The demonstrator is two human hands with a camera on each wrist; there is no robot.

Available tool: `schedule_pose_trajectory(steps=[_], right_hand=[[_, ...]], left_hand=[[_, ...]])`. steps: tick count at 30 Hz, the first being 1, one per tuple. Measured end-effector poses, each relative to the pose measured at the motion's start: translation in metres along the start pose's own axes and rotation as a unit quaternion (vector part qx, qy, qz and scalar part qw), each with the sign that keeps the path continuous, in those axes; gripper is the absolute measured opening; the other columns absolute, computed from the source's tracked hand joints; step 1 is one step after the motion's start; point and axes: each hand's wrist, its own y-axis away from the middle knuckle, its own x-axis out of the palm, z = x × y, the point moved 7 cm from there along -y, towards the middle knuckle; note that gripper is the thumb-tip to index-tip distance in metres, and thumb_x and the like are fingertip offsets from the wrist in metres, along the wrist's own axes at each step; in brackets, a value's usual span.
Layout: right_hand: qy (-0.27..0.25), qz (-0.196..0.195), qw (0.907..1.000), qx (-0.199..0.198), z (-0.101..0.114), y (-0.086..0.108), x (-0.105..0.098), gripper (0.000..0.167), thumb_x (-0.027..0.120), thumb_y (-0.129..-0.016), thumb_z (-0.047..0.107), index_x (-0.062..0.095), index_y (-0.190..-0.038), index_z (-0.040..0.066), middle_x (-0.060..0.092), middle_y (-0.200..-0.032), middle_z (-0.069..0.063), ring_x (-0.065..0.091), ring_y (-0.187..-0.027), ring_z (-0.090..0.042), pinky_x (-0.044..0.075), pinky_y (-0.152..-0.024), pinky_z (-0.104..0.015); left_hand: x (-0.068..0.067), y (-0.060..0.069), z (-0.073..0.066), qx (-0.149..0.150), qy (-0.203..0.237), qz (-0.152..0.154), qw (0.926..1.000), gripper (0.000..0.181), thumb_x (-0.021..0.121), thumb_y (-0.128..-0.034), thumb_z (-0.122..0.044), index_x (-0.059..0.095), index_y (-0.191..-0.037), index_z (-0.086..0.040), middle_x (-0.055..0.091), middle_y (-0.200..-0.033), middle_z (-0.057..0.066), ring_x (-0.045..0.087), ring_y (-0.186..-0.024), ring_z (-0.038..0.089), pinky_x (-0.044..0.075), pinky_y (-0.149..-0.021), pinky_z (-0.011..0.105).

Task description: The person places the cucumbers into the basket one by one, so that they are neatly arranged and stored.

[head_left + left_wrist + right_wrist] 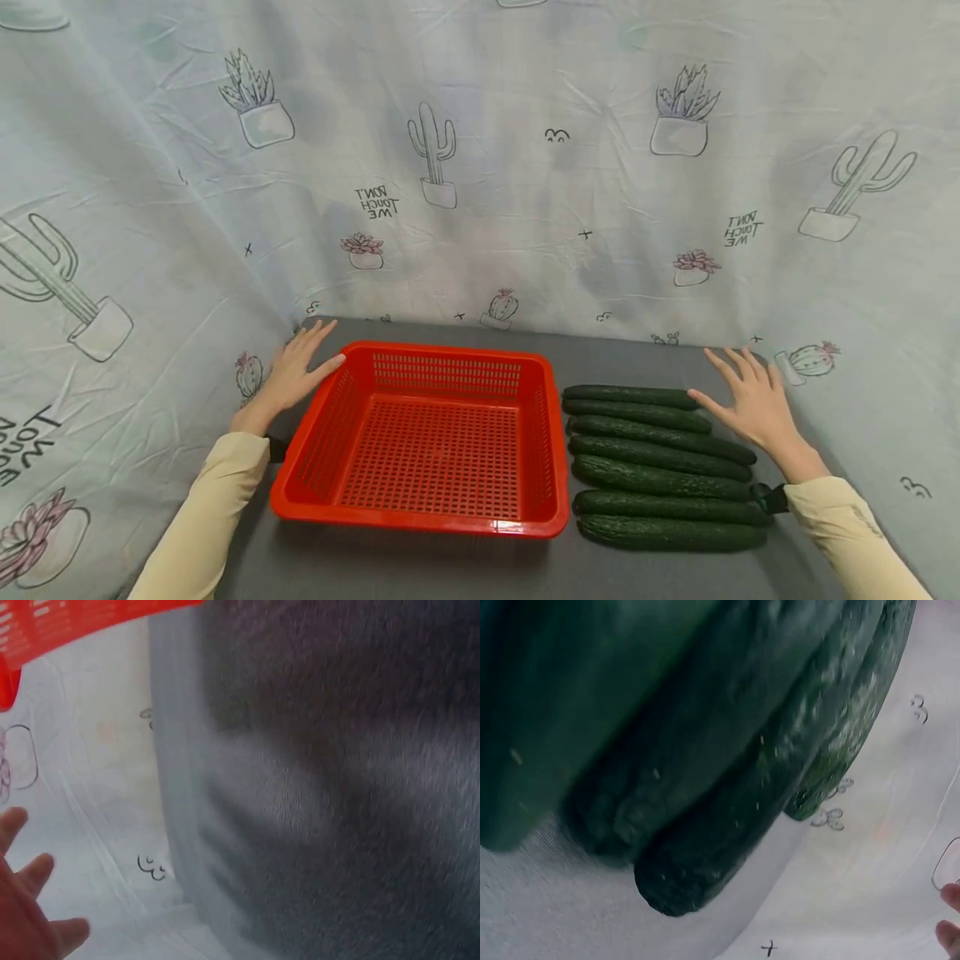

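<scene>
Seven cucumbers (660,456) lie on the bench (420,575), right of the basket (420,518). The left grip (292,375) is spread beside the basket's far left corner; the right grip (759,410), also spread, by the far cucumbers' right ends. Any cucumber lifted should stay level if held mid-length.

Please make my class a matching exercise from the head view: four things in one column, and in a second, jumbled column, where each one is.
Things
1. Red rectangular plastic basket with slotted walls
2. Long, dark green cucumbers
3. Pale fabric curtain printed with potted cacti
4. Bare left hand below a cream sleeve

Places
A. Lying side by side, to the right of the basket
B. At the basket's far left corner
C. Between the left hand and the cucumbers
D. Hanging behind the flat grey tabletop

Right pairs: 1-C, 2-A, 3-D, 4-B
</scene>
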Motion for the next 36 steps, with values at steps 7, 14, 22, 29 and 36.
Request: schedule_pose_trajectory(steps=[7,14,22,29,36], right_hand=[[-0.009,0.019,0.9997,-0.008,0.019,0.015,0.000,0.077,0.069,-0.077,0.046,0.040,-0.142,0.018,0.040,-0.132,-0.029,0.037,-0.116,-0.050,0.027,-0.086,-0.067],[-0.028,0.037,0.9988,-0.019,0.041,0.033,-0.003,0.071,0.071,-0.076,0.044,0.047,-0.136,0.014,0.045,-0.128,-0.025,0.044,-0.109,-0.048,0.034,-0.077,-0.064],[-0.037,0.071,0.9967,-0.008,0.058,0.054,-0.001,0.066,0.069,-0.078,0.046,0.050,-0.133,0.015,0.050,-0.116,-0.019,0.052,-0.094,-0.036,0.039,-0.064,-0.050],[-0.048,0.068,0.9965,-0.006,0.076,0.075,-0.003,0.054,0.072,-0.076,0.046,0.060,-0.121,0.018,0.052,-0.103,-0.006,0.047,-0.082,-0.021,0.029,-0.060,-0.034],[-0.098,0.058,0.9935,-0.003,0.094,0.095,0.000,0.040,0.077,-0.072,0.040,0.065,-0.107,0.023,0.051,-0.096,0.003,0.045,-0.082,-0.016,0.032,-0.065,-0.036]], left_hand=[[0.016,0.007,-0.011,-0.029,0.106,0.081,0.9907,0.067,0.049,-0.0941,-0.040,0.015,-0.150,-0.025,0.008,-0.155,0.015,0.008,-0.138,0.044,0.009,-0.098,0.071],[0.018,0.014,-0.019,-0.050,0.148,0.120,0.9804,0.066,0.051,-0.0931,-0.041,0.016,-0.149,-0.030,0.016,-0.154,0.012,0.020,-0.135,0.044,0.023,-0.095,0.068],[0.011,0.024,-0.031,-0.022,0.189,0.136,0.9723,0.069,0.054,-0.0938,-0.030,0.013,-0.149,-0.031,0.020,-0.152,0.012,0.026,-0.132,0.041,0.031,-0.095,0.062],[0.011,0.037,-0.032,-0.031,0.221,0.155,0.9623,0.072,0.055,-0.0932,-0.026,0.011,-0.150,-0.026,0.020,-0.150,0.017,0.030,-0.128,0.042,0.045,-0.084,0.053],[0.018,0.045,-0.031,-0.055,0.253,0.171,0.9507,0.075,0.056,-0.0922,-0.027,0.008,-0.150,-0.028,0.015,-0.151,0.017,0.035,-0.124,0.043,0.048,-0.081,0.051]])
